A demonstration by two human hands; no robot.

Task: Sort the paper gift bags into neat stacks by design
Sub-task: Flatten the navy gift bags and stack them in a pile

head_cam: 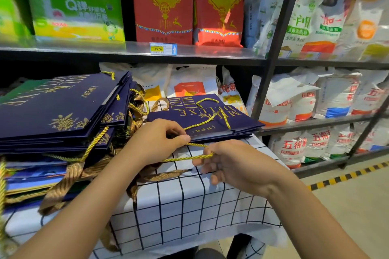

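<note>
A small stack of navy gift bags (210, 120) with gold "MILK DELUXE" lettering lies flat at the table's far right. Its gold cord handle (189, 157) trails toward me. My left hand (155, 143) pinches that cord near the bags' edge, and my right hand (229, 162) grips the cord's loop with curled fingers. A taller, uneven pile of the same navy bags (61, 109) sits at the left. Under that pile lie blue and gold bags (31, 176) of another design with wide bronze ribbon handles (67, 183).
The table carries a white cloth with a black grid (189, 206). Behind it, black metal shelves (271, 59) hold red rice boxes, green boxes and white rice sacks. A yellow-and-black floor stripe (347, 176) runs at the right.
</note>
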